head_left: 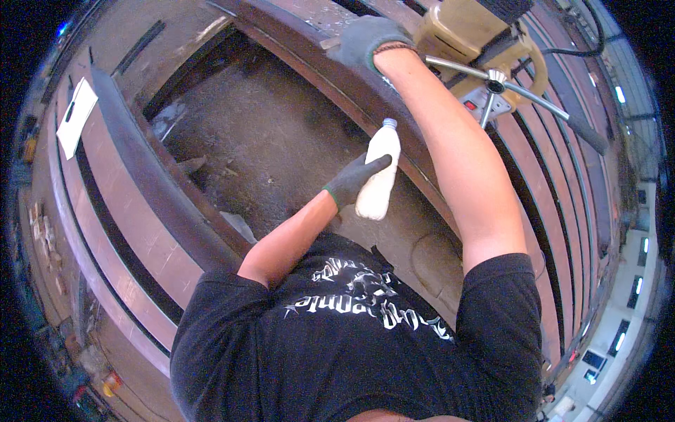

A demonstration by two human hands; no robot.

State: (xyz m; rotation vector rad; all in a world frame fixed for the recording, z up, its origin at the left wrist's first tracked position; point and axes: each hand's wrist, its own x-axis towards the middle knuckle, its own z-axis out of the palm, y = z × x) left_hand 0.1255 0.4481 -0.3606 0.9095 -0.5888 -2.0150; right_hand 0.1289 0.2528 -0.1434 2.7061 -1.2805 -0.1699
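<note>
My left hand [351,179], in a dark grey glove, is closed round a white plastic bottle [380,172] with a blue cap. The bottle stands nearly upright, tilted a little, over the gap between the steel beams. My right arm reaches far forward, and my gloved right hand [371,43] is over the steel beam [309,67], beside a tan drilling machine [460,35]. Its fingers look curled, and a small pale edge shows at their left; what they hold is not clear. The machine's spoked feed handle [496,83] sits just right of my right wrist.
More long brown steel beams [126,190] lie to the left and right, with dark gaps between them. A white sheet with a black pen [76,119] rests on the left beams. A black cable [598,39] runs from the machine. The floor [260,133] below is dark and stained.
</note>
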